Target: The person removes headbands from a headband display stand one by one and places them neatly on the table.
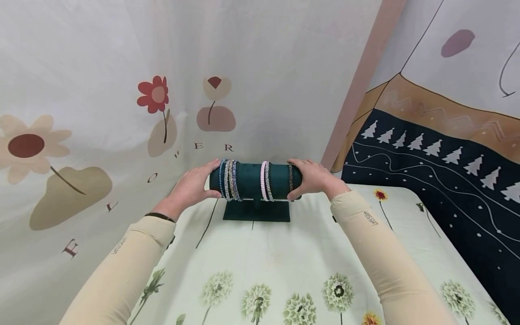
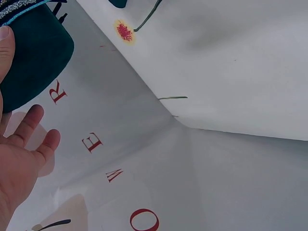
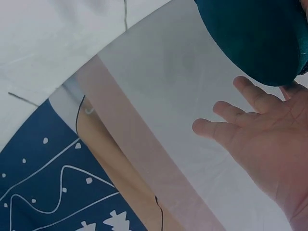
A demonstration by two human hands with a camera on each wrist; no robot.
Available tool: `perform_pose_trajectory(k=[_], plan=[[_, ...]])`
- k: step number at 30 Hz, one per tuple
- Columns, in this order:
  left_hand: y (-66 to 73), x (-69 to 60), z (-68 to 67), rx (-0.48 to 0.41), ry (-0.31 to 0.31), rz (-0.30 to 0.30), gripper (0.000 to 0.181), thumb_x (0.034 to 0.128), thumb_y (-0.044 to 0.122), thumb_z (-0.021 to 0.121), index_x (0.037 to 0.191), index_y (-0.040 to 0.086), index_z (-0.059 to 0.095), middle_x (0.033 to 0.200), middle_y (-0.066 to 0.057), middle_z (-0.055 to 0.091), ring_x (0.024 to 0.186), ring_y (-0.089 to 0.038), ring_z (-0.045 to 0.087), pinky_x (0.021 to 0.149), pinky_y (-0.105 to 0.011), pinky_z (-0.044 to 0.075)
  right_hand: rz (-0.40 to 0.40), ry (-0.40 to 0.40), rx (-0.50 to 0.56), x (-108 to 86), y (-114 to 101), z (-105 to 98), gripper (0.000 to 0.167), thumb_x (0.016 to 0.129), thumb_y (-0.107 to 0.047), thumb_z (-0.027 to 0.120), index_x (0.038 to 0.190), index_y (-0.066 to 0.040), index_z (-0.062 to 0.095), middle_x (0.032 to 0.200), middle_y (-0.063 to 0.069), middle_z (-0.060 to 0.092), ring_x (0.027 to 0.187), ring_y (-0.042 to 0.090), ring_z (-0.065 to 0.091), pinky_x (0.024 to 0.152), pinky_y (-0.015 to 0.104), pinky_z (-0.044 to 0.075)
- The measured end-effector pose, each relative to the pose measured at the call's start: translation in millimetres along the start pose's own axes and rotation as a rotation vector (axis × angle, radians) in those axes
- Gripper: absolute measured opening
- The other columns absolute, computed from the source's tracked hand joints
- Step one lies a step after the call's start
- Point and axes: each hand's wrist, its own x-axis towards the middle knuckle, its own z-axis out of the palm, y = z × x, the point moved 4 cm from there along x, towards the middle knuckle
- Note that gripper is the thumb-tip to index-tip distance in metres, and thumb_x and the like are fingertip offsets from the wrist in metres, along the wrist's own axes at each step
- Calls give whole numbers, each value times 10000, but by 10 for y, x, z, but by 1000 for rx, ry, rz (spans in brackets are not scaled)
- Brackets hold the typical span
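Gripping the green bracelet roll point(image 1: 249, 179) by its ends, the left hand point(image 1: 194, 184) and right hand point(image 1: 314, 177) wrap partway round it in the head view, thumbs near; its base point(image 1: 257, 213) rests far on the table point(image 1: 264, 253). In the left wrist view two fingers point(image 2: 30, 124) stand clear; in the right wrist view, three. Uneven pulling could tip the base; a slipping thumb could push end bracelets point(image 1: 229, 180) off.

Matt velvet-like bracelet roll point(image 1: 249, 181), glittery bracelets point(image 1: 229, 180)
Roll soft-napped; base point(image 1: 257, 213) in the same matt cloth look; bracelets rough with sparkling beads or stones, pink bracelet point(image 1: 263, 181) smoother-looking; sleeves point(image 1: 375, 243) matt, fine-knit cloth; table cover point(image 1: 276, 246) smooth, faint sheen, cloth or plastic can't tell; white hanging point(image 1: 268, 67) thin matt printed fabric, softly creased; navy hanging point(image 1: 406, 169) smooth, matt printed cloth look
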Motion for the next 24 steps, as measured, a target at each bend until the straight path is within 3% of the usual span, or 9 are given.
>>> perform_pose_trajectory(k=[24], plan=[[4,-6,12,-5,6,1,1076,882,340,894,1717,142,244,1790,-121,251,1587,-473,349,1297,-701,268,14,-10,38,-34,119,-20,1158,743,-480,960,1679,-295,304,1618,146,493,1479,407,411,1253,790,263]])
